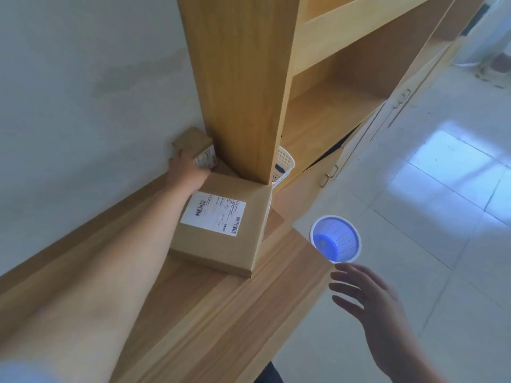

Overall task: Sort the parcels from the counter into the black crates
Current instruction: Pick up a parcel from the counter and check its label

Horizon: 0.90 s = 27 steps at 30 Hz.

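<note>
A large brown cardboard parcel (221, 230) with a white shipping label lies on the wooden counter (193, 313), against the foot of a shelf post. Behind it, by the wall, sits a small brown parcel (193, 142) with a label on its side. My left hand (185, 172) reaches past the large parcel and its fingers are wrapped on the small one. My right hand (370, 305) hovers off the counter's edge above the floor, fingers spread, holding nothing. No black crate is in view.
A tall wooden shelf unit (240, 78) rises from the counter, with open compartments to its right. A white mesh basket (283, 167) sits behind the post. A blue and white round basket (336, 239) stands on the tiled floor near my right hand.
</note>
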Motion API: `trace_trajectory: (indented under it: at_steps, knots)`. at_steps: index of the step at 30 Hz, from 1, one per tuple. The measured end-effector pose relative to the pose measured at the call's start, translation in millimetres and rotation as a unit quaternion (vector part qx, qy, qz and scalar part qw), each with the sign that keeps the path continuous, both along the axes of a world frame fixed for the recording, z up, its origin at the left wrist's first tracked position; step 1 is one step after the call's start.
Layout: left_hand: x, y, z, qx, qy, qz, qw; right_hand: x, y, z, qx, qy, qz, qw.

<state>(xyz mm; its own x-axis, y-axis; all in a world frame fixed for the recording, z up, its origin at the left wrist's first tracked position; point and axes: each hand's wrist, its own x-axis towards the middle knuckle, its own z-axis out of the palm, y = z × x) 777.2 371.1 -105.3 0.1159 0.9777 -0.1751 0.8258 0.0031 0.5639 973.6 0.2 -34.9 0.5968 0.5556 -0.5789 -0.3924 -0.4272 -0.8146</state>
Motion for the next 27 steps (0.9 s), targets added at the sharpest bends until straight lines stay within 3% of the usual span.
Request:
trace_trajectory:
  at_steps: [10,13,18,21,24,27]
  knots:
    - [-1.5,98.2,-29.1,-0.024,0.042,0.047,0.998,35.4,45.2,-15.8,-0.030,0.014,0.003,0.999]
    - [-7.9,104.9,-26.2,-0.040,0.038,0.022,0.998,42.2,53.7,-19.3,-0.034,0.020,0.013,0.999]
    - [-11.6,87.8,-9.9,-0.029,0.116,-0.023,0.993,47.8,64.8,-18.3,-0.032,0.027,0.058,0.997]
    - [-20.9,62.6,11.3,-0.004,0.139,0.004,0.990,53.9,73.1,-10.1,-0.016,0.036,0.095,0.995]
    - [-39.0,18.4,39.8,0.033,0.095,0.086,0.991,60.4,83.0,-0.1,0.000,0.053,0.135,0.990]
    - [-51.8,-50.4,71.3,0.098,-0.035,0.201,0.974,63.6,89.8,5.3,0.013,0.076,0.180,0.981]
